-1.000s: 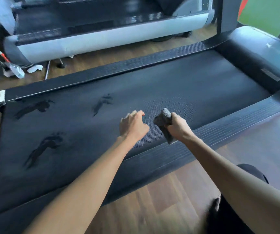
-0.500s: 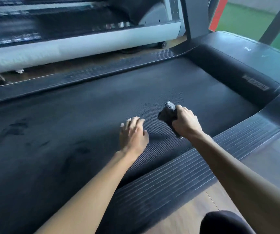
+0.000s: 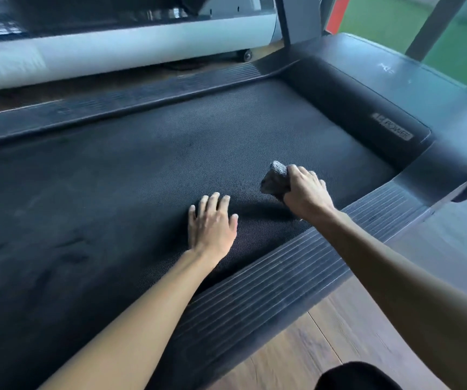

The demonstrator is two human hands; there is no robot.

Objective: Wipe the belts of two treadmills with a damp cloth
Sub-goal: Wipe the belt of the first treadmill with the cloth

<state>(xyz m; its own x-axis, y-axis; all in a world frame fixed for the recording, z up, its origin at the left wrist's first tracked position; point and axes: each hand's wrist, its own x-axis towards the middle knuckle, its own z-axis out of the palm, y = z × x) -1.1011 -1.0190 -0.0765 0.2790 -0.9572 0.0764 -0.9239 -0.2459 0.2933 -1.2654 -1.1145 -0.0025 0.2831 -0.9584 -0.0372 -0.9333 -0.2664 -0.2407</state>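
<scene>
The near treadmill's black textured belt [image 3: 142, 170] fills the middle of the view, with faint dark smears at its left. My right hand [image 3: 305, 192] is shut on a bunched dark grey cloth [image 3: 276, 178], held against the belt near its right end. My left hand [image 3: 212, 226] lies flat on the belt, fingers spread, just left of the cloth and close to the near side rail. A second treadmill [image 3: 120, 46] with a pale grey side stands behind, its belt mostly out of view.
A ribbed black side rail [image 3: 297, 277] runs along the near edge of the belt. The black motor cover [image 3: 367, 108] rises at the belt's right end, with a grey upright post [image 3: 297, 18] behind it. Wooden floor [image 3: 325, 333] lies below the rail.
Both hands have slid right along the belt toward the motor cover. My left hand went from loosely curled to flat and spread. The wet smears have dropped away to the left.
</scene>
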